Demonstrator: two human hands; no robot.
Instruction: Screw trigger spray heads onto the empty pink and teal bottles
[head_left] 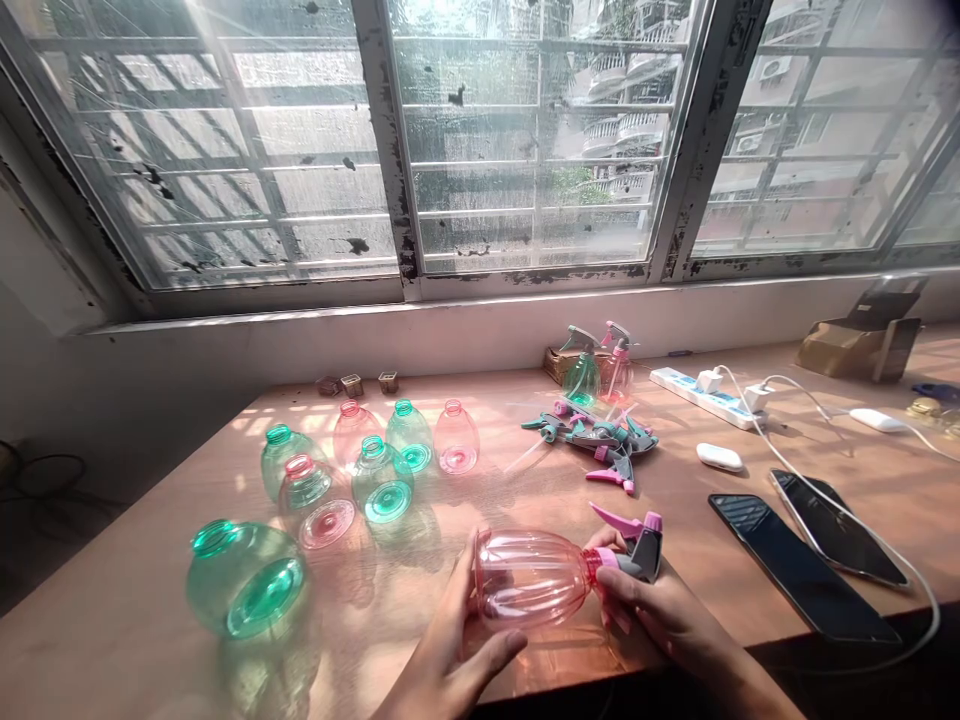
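A pink see-through spray bottle (pixel 532 575) lies on its side near the front edge of the wooden table (pixel 150 600). My left hand (pixel 450 640) cups its base and body. My right hand (pixel 660 600) is closed on its neck, where a pink and grey trigger head (pixel 637 545) sits. Several open green and pink bottles (pixel 375 460) stand to the left, the nearest a large green one (pixel 244 580). A pile of loose trigger heads (pixel 600 440) lies behind, and two finished spray bottles (pixel 600 370) stand beyond it.
Two dark phones (pixel 802 575) lie at the right, one on a white cable. A white power strip (pixel 705 395), a white earbud case (pixel 718 457) and a cardboard box (pixel 855 345) sit further back. A barred window fills the wall behind.
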